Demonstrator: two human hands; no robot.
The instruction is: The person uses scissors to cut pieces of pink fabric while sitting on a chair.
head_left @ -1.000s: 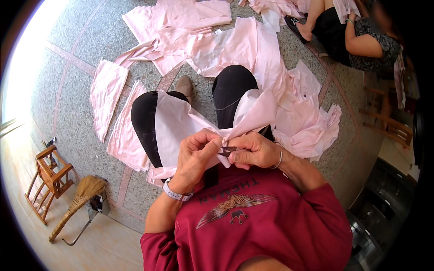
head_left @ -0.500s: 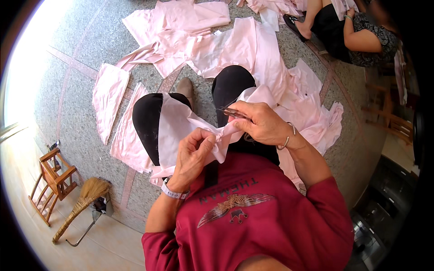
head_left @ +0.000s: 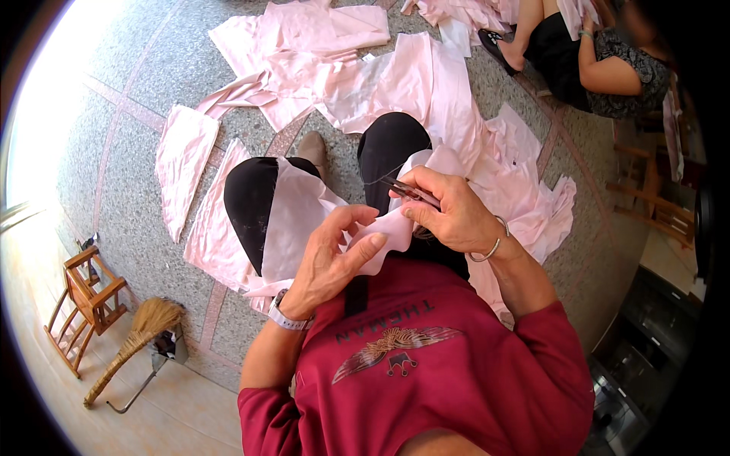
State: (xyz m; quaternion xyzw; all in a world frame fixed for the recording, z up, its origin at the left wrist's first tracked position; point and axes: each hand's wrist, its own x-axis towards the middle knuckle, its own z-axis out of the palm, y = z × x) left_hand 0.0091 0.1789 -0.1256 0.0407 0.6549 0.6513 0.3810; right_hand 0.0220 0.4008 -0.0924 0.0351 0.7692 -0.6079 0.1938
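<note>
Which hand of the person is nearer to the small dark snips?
Right. The right hand holds the small dark snips between thumb and fingers; the left hand is apart from them, lower and to the left in the picture, at the pink cloth.

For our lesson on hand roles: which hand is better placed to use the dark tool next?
Probably the right hand: it holds the tool, pointing away from the body. The left hand is at the cloth, with no tool visible.

Crimson shirt, black trousers, 1 silver bracelet
</note>
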